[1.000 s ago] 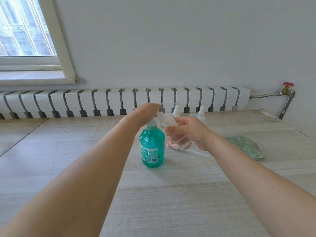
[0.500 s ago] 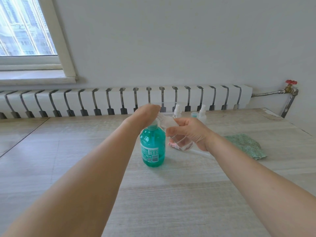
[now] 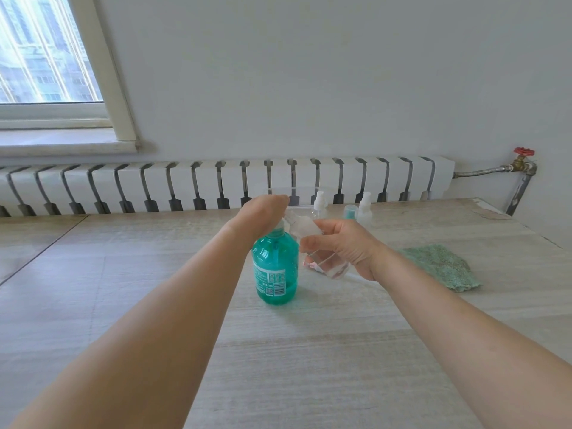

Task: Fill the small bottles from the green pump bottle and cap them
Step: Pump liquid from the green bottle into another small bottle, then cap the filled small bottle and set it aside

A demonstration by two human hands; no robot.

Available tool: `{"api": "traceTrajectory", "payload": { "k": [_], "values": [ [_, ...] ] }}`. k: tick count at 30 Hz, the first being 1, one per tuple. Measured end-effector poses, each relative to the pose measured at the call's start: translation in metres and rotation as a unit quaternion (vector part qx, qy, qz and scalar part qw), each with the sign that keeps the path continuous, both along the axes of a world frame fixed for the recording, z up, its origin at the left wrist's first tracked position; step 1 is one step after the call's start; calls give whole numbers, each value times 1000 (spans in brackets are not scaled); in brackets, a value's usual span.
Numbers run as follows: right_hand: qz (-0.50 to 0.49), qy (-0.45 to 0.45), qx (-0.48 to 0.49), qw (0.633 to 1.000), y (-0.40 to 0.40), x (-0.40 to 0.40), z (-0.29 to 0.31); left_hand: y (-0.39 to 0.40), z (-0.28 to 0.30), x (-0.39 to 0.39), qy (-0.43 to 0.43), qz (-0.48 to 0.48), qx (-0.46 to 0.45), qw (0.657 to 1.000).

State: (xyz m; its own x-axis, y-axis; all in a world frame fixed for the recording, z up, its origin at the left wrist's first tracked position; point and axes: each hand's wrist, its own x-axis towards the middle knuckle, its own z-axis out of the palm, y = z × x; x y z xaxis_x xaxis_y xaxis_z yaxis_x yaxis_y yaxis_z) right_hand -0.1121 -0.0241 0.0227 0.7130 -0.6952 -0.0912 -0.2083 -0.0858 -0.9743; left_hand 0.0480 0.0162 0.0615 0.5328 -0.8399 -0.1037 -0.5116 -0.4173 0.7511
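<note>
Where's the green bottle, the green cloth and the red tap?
green bottle (image 3: pixel 275 270): head view, on its belly.
green cloth (image 3: pixel 439 266): head view, on its middle.
red tap (image 3: pixel 524 151): head view, on its handle.

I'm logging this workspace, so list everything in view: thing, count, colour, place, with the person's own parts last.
green pump bottle: 1, green, table centre, upright
small clear bottle: 1, clear, held tilted at the pump spout
small spray bottles: 2, clear with white tops, far table edge
small cap: 1, teal and clear, between the spray bottles
cloth: 1, green, table right
table: 1, pale wood
radiator: 1, white, under window
valve: 1, red handle, right wall
left hand: on the pump head
right hand: grips the small clear bottle
</note>
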Motion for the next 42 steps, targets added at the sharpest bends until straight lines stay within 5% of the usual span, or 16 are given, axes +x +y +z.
{"api": "traceTrajectory", "payload": {
  "k": [21, 28, 34, 42],
  "values": [
    [-56, -30, -7, 998, 12, -19, 8, 11, 7, -4, -19, 62, -140, 988],
    [-77, -33, -4, 997, 9, -35, 8, 7, 25, -31, -149, 75, -218, 961],
    [-117, -32, -9, 993, 6, -57, -2, 0, 23, -67, -249, 8, -267, 931],
    [-151, -41, 15, 988, -1, -73, -17, -13, -11, -95, -207, -49, -224, 951]
  ]
}}
